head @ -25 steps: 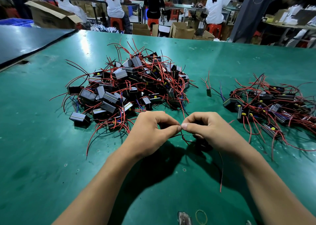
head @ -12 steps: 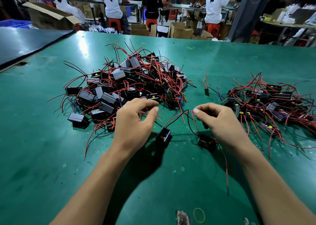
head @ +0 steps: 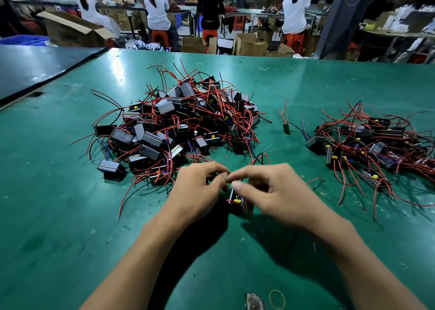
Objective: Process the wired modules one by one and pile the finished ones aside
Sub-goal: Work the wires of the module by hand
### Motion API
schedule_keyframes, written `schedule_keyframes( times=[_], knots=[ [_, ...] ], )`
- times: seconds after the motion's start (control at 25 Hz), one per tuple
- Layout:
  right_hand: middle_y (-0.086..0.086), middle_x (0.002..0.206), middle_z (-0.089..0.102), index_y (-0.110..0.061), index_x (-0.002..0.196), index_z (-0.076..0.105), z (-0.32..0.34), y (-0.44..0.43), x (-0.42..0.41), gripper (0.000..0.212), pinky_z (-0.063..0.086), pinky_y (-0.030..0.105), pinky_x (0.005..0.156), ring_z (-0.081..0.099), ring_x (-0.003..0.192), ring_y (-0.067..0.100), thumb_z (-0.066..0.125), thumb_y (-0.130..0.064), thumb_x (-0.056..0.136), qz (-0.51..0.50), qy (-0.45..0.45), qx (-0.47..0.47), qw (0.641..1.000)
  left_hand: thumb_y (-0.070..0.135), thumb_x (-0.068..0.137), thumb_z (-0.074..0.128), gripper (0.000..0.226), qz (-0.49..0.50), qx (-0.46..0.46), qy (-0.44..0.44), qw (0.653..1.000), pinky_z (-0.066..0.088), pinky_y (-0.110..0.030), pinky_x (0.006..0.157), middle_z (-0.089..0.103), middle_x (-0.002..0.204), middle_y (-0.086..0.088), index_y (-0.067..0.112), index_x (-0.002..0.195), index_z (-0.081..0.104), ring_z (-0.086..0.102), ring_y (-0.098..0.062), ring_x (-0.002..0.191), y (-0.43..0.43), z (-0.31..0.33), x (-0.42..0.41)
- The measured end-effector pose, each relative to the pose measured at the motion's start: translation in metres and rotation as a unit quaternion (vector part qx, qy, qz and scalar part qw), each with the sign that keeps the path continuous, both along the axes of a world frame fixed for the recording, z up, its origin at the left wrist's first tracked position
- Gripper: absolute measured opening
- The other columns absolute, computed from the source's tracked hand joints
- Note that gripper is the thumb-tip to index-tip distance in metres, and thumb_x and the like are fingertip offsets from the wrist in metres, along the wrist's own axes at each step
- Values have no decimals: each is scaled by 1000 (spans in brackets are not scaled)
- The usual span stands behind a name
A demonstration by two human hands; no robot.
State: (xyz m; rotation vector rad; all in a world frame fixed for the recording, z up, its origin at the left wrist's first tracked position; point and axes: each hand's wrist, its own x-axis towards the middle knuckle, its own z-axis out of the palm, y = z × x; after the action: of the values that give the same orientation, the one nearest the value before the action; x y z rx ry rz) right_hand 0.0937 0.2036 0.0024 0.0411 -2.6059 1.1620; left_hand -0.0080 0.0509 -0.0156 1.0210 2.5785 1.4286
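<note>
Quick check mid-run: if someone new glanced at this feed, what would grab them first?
The big tangled heap of black boxes with red wires, in the middle of the green table just beyond the hands. Next, the smaller pile at the right edge. Nearest the camera, the left hand and right hand meet, fingers curled on one module.

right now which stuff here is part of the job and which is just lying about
Part of the job:
module, held between left hand and right hand
big pile of wired modules, centre
right pile

Lying about:
rubber band, near edge
lone part between the piles
boxes in the background
</note>
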Motion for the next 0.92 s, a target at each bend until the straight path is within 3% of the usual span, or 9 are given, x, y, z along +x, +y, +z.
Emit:
schedule_keyframes(
  times=[0.08,0.12,0.2,0.24,0.4,0.52,0.76,0.92],
  knots=[
    [-21,60,61,-39,120,70,-11,-3,-5,24,39,18,59,45,52,-3,60,-38,97,-24,-70,104,992,13,92,63,15,35,35,-47,998,52,-23,82,74,81,9,20,95,76,68,-3,80,0,1,-4],
    [-20,72,67,-44,125,65,-13,-3,-6,28,45,23,66,49,59,-4,57,-44,98,-34,-92,135,986,14,93,62,16,55,44,-53,996,51,-20,79,73,80,10,20,96,76,68,-4,80,0,1,-5],
    [-12,103,74,-48,125,62,-16,-4,-7,30,53,32,85,65,88,7,51,-54,97,-35,-125,160,979,17,93,64,14,91,56,-39,994,46,-10,73,72,81,15,21,96,76,65,0,82,-2,1,-7],
    [-11,109,74,-47,122,63,-17,-3,-8,30,53,36,89,67,99,13,49,-57,96,-34,-132,166,977,18,92,64,13,104,63,-34,992,44,-8,72,71,82,17,21,95,77,64,2,83,-2,2,-7],
    [-8,95,74,-39,106,69,-18,14,-10,34,55,39,84,68,92,17,48,-63,93,-77,-141,159,974,18,92,65,13,124,87,-50,987,50,-21,74,71,79,14,21,92,77,67,-7,81,-4,0,-10],
    [-3,96,76,-33,103,73,-20,40,-9,32,55,40,87,68,95,20,54,-57,94,-142,-149,148,967,18,92,65,13,131,92,-58,985,48,-20,70,71,77,9,20,92,77,66,-11,77,-5,-1,-11],
    [-2,111,74,-31,115,71,-29,85,-6,33,52,39,94,65,108,24,55,-52,95,-279,-118,146,942,21,93,64,13,110,63,-49,991,39,-10,55,70,81,10,22,96,76,54,4,58,-5,-5,-10],
    [12,113,66,-22,127,67,-35,101,-6,40,48,40,94,61,109,34,58,-46,96,-342,-95,161,921,20,93,64,12,102,59,-44,992,43,-15,54,70,80,10,21,95,76,59,-6,60,-5,-5,-9]
  ],
)
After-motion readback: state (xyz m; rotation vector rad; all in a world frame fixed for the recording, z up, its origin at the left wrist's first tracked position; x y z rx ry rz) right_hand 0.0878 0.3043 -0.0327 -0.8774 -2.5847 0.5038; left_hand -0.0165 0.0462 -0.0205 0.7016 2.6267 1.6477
